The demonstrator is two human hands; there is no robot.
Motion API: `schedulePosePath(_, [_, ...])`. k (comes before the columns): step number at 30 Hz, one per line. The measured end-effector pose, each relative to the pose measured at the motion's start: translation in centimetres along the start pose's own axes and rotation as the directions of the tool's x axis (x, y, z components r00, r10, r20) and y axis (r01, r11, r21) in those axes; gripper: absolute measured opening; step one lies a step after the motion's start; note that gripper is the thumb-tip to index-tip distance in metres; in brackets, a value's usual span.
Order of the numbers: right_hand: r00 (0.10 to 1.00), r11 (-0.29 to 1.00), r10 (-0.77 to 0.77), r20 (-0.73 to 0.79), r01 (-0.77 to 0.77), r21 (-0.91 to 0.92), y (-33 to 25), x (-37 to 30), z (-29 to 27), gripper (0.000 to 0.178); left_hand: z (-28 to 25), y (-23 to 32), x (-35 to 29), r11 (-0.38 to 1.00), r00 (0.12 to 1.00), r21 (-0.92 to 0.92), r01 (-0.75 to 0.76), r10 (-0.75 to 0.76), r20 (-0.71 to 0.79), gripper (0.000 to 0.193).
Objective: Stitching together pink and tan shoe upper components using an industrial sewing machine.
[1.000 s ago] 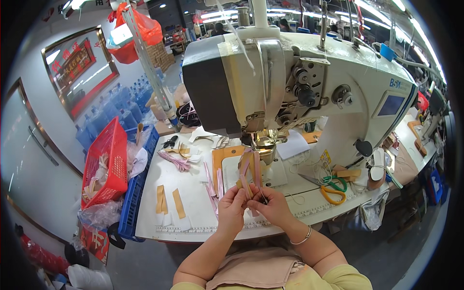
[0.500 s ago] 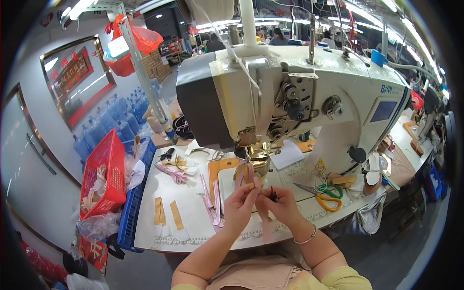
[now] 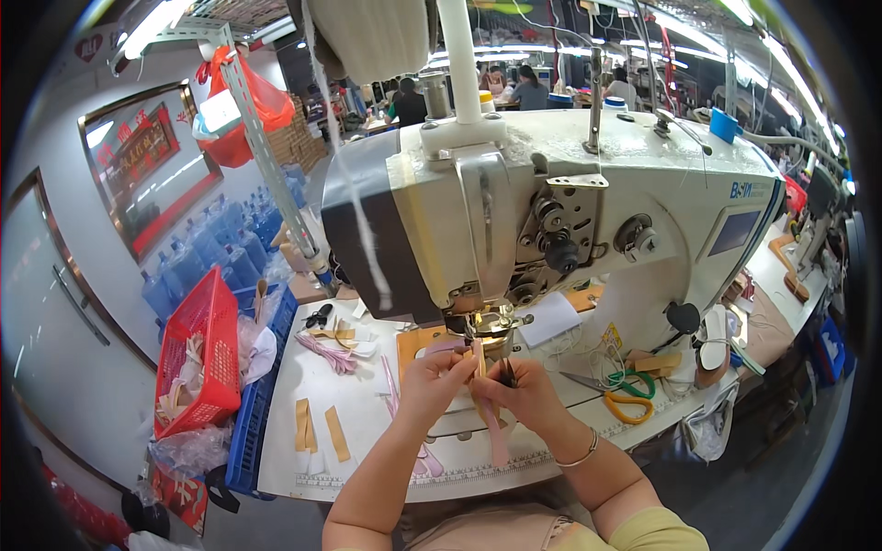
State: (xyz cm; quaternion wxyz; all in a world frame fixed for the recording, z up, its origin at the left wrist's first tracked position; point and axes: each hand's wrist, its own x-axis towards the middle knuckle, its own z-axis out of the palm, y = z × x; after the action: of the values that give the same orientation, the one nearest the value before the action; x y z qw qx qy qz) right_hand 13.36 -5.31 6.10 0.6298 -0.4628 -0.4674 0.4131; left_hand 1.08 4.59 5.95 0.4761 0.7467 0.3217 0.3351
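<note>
My left hand [image 3: 435, 378] pinches a narrow pink and tan strip [image 3: 497, 433] just in front of the needle area of a large white sewing machine [image 3: 404, 241]. Close by, my right hand [image 3: 525, 393] has its fingers closed on the same strip, whose pink end hangs toward the table edge. A small dark pointed tool, seemingly thread snips [image 3: 506, 371], sticks up from the right hand. More pink strips [image 3: 428, 459] lie under and beside my left forearm. The fingertips partly hide where the strip is gripped.
Tan strips [image 3: 338, 434] and a pink bundle [image 3: 328, 354] lie on the left of the white table. Scissors with orange handles [image 3: 628, 408] and green-handled ones [image 3: 634, 381] rest at right. A red basket [image 3: 223, 354] and blue crate [image 3: 246, 439] stand left. People sit far back.
The view has tilted up a little, so the machine appears lower. Both hands stay together at the strip; the left has shifted slightly leftward.
</note>
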Motion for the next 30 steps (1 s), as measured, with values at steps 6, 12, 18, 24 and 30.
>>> schedulePosePath(6, [0.999,0.997,0.03,-0.034,-0.033,-0.074,0.4,-0.5,-1.4,0.02,0.6,1.2,-1.9,0.645,0.811,0.641,-0.417,0.582,-0.058,0.011])
schedulePosePath(12, [0.999,0.995,0.051,-0.007,-0.051,-0.081,1.2,0.3,-1.5,0.019,0.1,0.7,-0.7,0.643,0.758,0.631,-0.433,0.639,-0.131,0.013])
schedulePosePath(18, [0.998,0.998,0.056,0.001,-0.056,-0.028,1.0,-0.1,-0.8,0.018,0.7,0.2,-0.4,0.998,0.998,-0.039,0.058,-0.058,0.023,0.019])
schedulePosePath(24, [0.996,0.983,0.081,-0.026,-0.084,-0.162,0.2,-0.6,-1.0,0.018,0.6,1.0,-1.1,0.994,0.994,0.033,-0.103,0.104,-0.018,0.019])
schedulePosePath(30, [0.998,0.988,0.063,-0.023,-0.066,-0.137,0.1,0.2,-0.8,0.019,0.0,-1.1,0.3,0.98,0.989,-0.17,0.106,-0.085,0.122,0.018])
